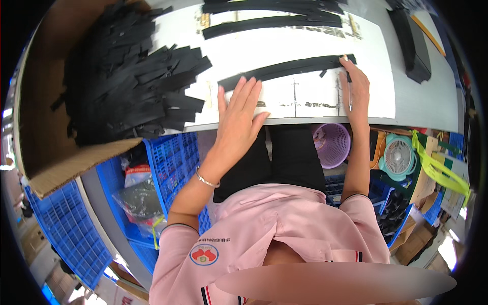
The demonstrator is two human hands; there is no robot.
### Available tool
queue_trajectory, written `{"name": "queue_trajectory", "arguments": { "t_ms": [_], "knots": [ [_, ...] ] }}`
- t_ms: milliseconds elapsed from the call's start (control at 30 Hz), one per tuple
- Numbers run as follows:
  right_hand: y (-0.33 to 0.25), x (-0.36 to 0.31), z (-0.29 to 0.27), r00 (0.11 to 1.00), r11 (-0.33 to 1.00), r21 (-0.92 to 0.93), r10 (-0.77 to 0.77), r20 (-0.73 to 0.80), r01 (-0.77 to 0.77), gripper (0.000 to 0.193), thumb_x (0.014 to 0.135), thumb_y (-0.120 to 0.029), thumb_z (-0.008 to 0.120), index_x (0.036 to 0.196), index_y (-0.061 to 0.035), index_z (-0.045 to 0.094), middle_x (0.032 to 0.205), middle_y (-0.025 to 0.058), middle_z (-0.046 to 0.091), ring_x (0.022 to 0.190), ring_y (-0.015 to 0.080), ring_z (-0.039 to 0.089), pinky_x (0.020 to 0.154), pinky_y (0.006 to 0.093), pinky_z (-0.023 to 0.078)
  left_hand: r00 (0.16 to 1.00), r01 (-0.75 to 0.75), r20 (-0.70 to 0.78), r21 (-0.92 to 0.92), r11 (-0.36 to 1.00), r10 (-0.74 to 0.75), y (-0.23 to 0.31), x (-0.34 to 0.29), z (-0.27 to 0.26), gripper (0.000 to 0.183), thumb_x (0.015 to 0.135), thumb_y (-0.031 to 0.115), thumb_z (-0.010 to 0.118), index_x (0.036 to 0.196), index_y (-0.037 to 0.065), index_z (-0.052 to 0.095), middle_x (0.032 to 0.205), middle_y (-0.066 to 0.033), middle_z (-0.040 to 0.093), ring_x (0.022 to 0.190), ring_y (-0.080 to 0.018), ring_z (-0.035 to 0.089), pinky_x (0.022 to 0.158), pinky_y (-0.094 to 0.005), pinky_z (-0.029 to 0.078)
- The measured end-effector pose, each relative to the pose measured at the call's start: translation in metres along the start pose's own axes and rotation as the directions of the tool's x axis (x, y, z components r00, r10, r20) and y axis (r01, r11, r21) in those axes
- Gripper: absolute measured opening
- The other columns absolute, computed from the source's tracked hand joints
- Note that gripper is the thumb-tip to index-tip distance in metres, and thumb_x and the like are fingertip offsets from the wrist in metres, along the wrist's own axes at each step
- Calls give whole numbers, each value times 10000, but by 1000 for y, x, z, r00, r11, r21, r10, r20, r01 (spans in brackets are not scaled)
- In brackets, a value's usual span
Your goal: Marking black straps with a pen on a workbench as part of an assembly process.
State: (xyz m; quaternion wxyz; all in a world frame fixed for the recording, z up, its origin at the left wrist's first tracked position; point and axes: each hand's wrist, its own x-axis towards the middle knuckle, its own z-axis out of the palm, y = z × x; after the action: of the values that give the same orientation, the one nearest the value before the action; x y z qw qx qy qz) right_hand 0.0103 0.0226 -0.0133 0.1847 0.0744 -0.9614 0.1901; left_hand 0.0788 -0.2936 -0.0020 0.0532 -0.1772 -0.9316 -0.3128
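Note:
A long black fabric strip [290,69] lies at a slant across a white marked sheet [269,47]. My left hand [239,113] is open, its outstretched fingertips touching the strip near its left end. At the other end, my right hand [357,84] rests with its fingertips on the strip while holding a slim pen-like tool [349,96]; its silver tip points towards me. A small black scrap [323,73] sits just below the strip. More black strips [274,23] lie further back on the sheet.
A big heap of black strips [137,86] spills from an open cardboard box [43,122] on the left. A black block-like object [410,48] stands at the right. Below the table are blue crates [175,168], a purple basket [333,146] and a teal fan [398,157].

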Motion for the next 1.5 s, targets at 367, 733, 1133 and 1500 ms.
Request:
{"name": "queue_trajectory", "arguments": {
  "t_ms": [367,733,1133,1500],
  "knots": [
    [9,52,-3,998,999,-39,-13,59,15,350,1019,-228,638,1329,-65,628,1196,177,707,1093,281,693,957,361,512,983,-76,-154,136,988,97,-48,103,18,494,978,291,664,1402,52,575,1466,-145,552,1458,-353,414,1217,-615,156],
    [-12,-51,-24,863,36,949,427,269,-314,188,997,-97,646,1120,45,659,788,90,677,705,137,606,689,263,487,965,165,-264,583,795,-6,-107,3,-77,360,887,95,712,1243,119,671,1417,-95,595,1467,-342,394,1210,-616,190],
    [-5,-70,-28,867,-192,953,402,293,-233,239,1005,-179,626,1090,37,680,717,91,652,622,140,556,672,278,481,903,-151,-382,147,978,197,16,59,27,148,820,64,798,945,109,732,1101,-45,743,1054,-250,673,948,-372,481],
    [-25,-74,-37,881,192,952,456,126,-236,216,1032,-128,603,1167,22,681,906,120,739,725,120,618,701,237,497,952,-285,-155,-128,950,264,73,58,105,310,903,100,721,1192,-5,683,1316,-190,625,1312,-392,540,1169,-522,355]
  ]
}}
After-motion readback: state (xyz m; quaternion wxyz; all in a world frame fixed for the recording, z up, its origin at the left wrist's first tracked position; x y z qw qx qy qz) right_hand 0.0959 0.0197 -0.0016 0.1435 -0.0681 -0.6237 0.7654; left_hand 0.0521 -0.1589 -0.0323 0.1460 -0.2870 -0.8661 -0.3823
